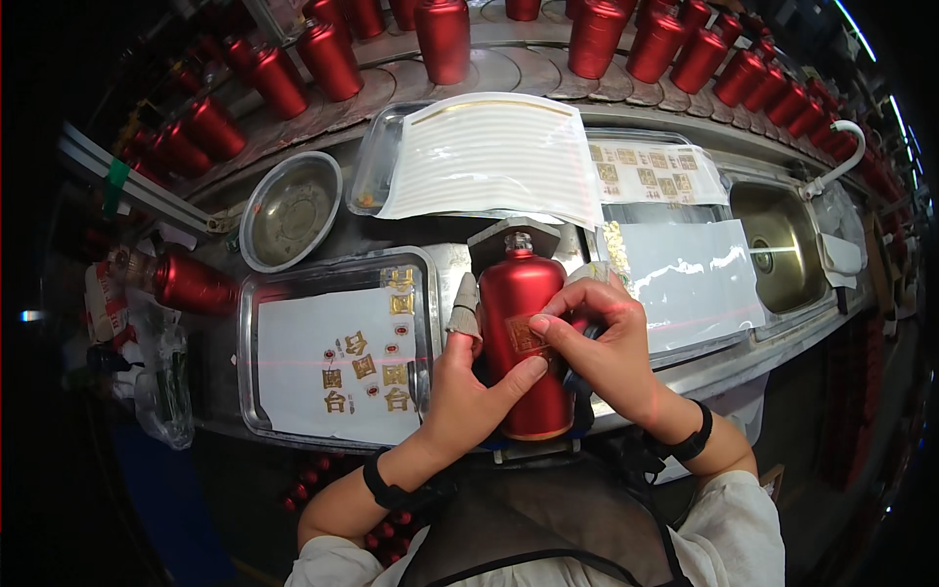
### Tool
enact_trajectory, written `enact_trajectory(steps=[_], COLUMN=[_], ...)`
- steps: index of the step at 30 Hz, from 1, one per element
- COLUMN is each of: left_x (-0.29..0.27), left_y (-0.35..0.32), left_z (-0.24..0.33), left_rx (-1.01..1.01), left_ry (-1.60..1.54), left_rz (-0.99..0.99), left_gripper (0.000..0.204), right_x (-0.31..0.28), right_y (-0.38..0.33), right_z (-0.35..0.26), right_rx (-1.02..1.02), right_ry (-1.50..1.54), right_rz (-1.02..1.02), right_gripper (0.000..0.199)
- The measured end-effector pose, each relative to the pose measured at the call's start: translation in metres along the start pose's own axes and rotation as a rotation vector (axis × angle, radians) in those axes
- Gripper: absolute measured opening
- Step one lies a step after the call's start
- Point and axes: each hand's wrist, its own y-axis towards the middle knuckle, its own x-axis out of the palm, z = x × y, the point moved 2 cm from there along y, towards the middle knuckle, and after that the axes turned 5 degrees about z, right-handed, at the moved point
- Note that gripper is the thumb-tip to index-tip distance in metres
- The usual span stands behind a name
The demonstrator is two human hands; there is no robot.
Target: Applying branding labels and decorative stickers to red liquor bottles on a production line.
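A metallic red bottle [523, 284] with a bare clear neck lies in front of me, its neck pointing away. My left hand [469, 386] holds its left side, thumb across the lower front and a pale cover on one fingertip. Against the bottle's front sits a small square gold-brown decal [526, 336]. My right hand [608, 338] pinches the decal's right edge between thumb and forefinger; pale covers are on some of its fingers. Whether the whole decal touches the bottle, I cannot tell.
At left, a metal tray [246, 364] holds a white sheet with gold character decals. A metal bowl [291, 213] stands behind it. Farther off lies a striped white sheet [489, 157]. Right are a decal sheet [657, 174] and a sink [773, 245]. Red bottles [445, 44] line the conveyor [499, 73].
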Motion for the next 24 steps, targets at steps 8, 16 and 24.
enact_trajectory(steps=[8, 16, 24], left_x=[-0.003, -0.016, -0.021], left_y=[0.003, -0.007, -0.012], left_z=[-0.001, -0.004, -0.014], left_rx=[0.001, 0.004, 0.032], left_ry=[-0.254, -0.26, -0.284], left_rz=[0.041, -0.002, 0.059], left_gripper=[0.089, 0.086, 0.084], right_x=[-0.002, -0.08, -0.114], right_y=[-0.003, 0.065, 0.123], right_z=[-0.005, 0.085, 0.192], right_rx=[-0.042, 0.232, 0.401], right_ry=[0.107, 0.095, -0.698], right_rz=[0.005, 0.301, 0.209], right_gripper=[0.013, 0.016, 0.022])
